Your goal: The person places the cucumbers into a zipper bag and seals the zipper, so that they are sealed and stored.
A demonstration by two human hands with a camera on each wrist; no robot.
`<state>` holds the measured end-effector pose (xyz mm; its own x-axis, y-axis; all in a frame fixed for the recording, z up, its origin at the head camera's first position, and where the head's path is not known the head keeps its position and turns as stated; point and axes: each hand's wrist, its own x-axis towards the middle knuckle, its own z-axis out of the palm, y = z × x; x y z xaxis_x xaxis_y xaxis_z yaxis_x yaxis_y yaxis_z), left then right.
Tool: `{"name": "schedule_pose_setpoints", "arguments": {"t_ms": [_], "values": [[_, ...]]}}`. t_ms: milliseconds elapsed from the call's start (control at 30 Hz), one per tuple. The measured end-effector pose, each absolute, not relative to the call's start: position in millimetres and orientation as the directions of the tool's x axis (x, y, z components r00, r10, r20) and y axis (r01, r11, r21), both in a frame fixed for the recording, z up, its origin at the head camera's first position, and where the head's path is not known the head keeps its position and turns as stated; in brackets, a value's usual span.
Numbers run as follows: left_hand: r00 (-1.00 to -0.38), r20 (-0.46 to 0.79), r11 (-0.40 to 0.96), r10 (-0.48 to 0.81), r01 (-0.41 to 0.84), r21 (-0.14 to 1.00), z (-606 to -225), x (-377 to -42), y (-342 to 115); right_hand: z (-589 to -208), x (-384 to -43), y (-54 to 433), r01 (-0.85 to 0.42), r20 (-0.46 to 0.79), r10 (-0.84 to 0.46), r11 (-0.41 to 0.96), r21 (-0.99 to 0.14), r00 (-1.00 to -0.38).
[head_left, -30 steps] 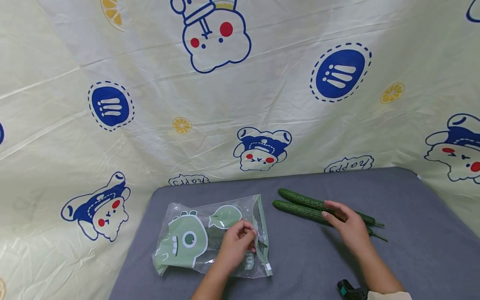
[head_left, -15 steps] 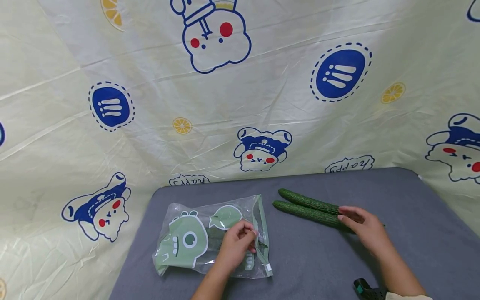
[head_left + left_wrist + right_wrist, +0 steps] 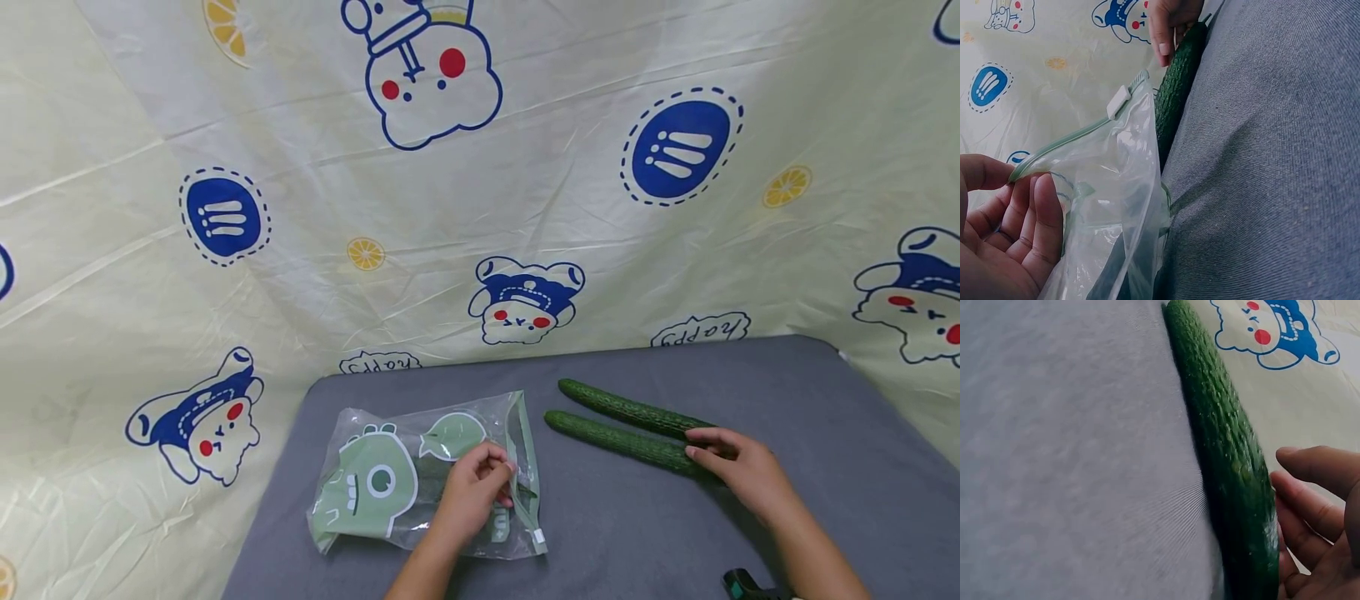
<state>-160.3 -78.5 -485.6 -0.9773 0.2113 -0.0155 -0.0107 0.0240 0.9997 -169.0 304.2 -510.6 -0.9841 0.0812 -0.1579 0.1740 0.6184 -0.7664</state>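
A clear zip bag (image 3: 380, 482) with green cartoon prints lies at left on the grey table. My left hand (image 3: 476, 487) pinches its mouth edge between thumb and finger, as the left wrist view shows, near the green zip strip (image 3: 1079, 134). Something long and dark shows dimly inside the bag. Right of it, two cucumbers lie side by side: a far one (image 3: 630, 410) and a near one (image 3: 615, 442). My right hand (image 3: 746, 475) is at their stem ends, partly hiding them. In the right wrist view, its fingers (image 3: 1300, 503) touch one cucumber's side while the thumb stands off.
A white slider (image 3: 1119, 102) sits on the zip strip. A patterned cream sheet (image 3: 420, 208) hangs behind the grey tabletop (image 3: 600, 533). Part of a black device (image 3: 742, 583) shows beside the right forearm at the bottom edge.
My right hand has moved right and nearer along the cucumbers towards their stem ends. The near cucumber has shifted slightly towards me, widening the gap between the two. The left hand stays put.
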Motion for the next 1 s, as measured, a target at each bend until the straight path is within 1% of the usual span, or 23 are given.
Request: {"name": "schedule_pose_setpoints", "arguments": {"t_ms": [167, 367, 633, 767, 1000], "values": [[-0.978, -0.014, 0.02, 0.209, -0.01, 1.0, -486, -161, -78, -514, -169, 310, 0.177, -0.195, 0.043, 0.641, -0.747, -0.98], [-0.976, -0.016, 0.013, 0.216, -0.013, 1.0, -485, -161, -79, -517, -171, 316, 0.208, -0.27, 0.011, 0.671, -0.712, -0.963], [-0.978, -0.024, 0.012, 0.207, -0.022, 1.0, -485, -160, -80, -523, -172, 321, 0.196, -0.309, -0.038, 0.696, -0.69, -0.95], [-0.979, -0.022, 0.012, 0.204, -0.02, 1.0, -486, -160, -81, -525, -172, 322, 0.182, -0.306, -0.057, 0.698, -0.693, -0.95], [-0.979, -0.007, 0.012, 0.202, -0.005, 1.0, -487, -162, -81, -523, -170, 325, 0.146, -0.268, -0.09, 0.653, -0.743, -0.959]]}}
